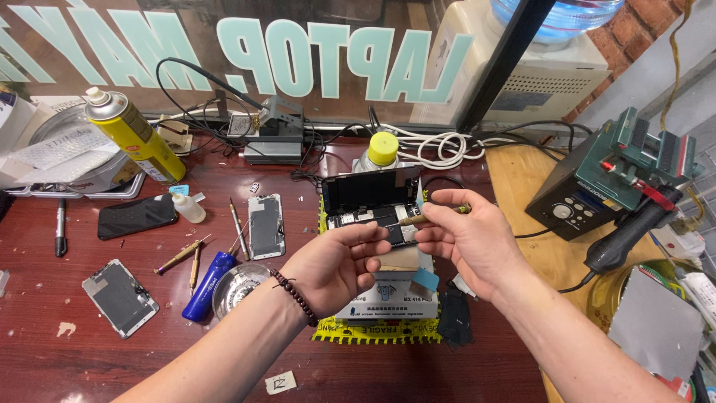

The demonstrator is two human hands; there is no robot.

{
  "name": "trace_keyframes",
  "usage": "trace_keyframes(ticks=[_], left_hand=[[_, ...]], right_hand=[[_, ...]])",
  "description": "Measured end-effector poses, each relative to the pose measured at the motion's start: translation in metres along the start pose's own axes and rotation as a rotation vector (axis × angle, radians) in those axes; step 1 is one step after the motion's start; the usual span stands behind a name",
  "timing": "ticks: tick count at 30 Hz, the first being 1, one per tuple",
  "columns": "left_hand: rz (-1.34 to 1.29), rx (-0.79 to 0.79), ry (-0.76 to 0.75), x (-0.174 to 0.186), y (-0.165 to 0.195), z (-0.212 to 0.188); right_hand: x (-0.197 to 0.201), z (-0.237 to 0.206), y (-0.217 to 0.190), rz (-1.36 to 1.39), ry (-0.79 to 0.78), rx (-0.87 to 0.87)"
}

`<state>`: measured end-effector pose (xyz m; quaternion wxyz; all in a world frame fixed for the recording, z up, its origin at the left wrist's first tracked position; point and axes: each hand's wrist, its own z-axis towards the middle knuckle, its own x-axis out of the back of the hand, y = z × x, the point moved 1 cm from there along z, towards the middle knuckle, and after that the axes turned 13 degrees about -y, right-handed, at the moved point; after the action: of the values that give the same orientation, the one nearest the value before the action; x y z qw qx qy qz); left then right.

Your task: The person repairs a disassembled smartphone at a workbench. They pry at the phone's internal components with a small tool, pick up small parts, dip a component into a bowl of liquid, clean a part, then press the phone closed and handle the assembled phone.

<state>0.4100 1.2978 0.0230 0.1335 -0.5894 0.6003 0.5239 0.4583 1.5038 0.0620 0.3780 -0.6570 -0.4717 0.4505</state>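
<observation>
Screwdrivers (183, 255) lie loose at far left. Our left hand (335, 265) pinches something too small to tell beside the opened phone (373, 203) on its box; our right hand (466, 239) grips a brass screwdriver (432, 216). We risk dropping a tiny part into that clutter, since both hands hover unsupported.

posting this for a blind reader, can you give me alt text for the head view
Two bare hands meet over an opened phone propped on a small box: the right hand holds a slim brass-coloured screwdriver, the left hand, wearing a bead bracelet, pinches at its tip. Phone parts, tools and a yellow spray can lie on the red-brown bench.
</observation>
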Motion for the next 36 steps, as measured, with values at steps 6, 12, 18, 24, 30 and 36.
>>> trace_keyframes(ticks=[6, 12, 18, 24, 30, 36], left_hand=[[0.002, 0.003, -0.002, 0.003, -0.001, -0.001], [0.073, 0.008, 0.031, 0.008, -0.003, 0.004], [0.131, 0.040, 0.039, 0.013, -0.006, 0.007], [0.134, 0.072, 0.076, 0.012, -0.009, 0.010], [0.108, 0.096, 0.046, 0.005, -0.012, 0.016], [0.047, 0.099, 0.012, 0.001, -0.014, 0.019]], right_hand=[[0.000, 0.001, 0.001, 0.003, -0.008, 0.012], [0.007, 0.005, 0.001, -0.031, 0.027, 0.045], [0.028, 0.009, 0.004, -0.112, 0.125, 0.102], [0.038, 0.006, 0.009, 0.041, 0.085, 0.078], [0.028, -0.001, 0.009, 0.060, 0.021, 0.047], [0.022, -0.003, 0.008, 0.059, -0.021, 0.047]])
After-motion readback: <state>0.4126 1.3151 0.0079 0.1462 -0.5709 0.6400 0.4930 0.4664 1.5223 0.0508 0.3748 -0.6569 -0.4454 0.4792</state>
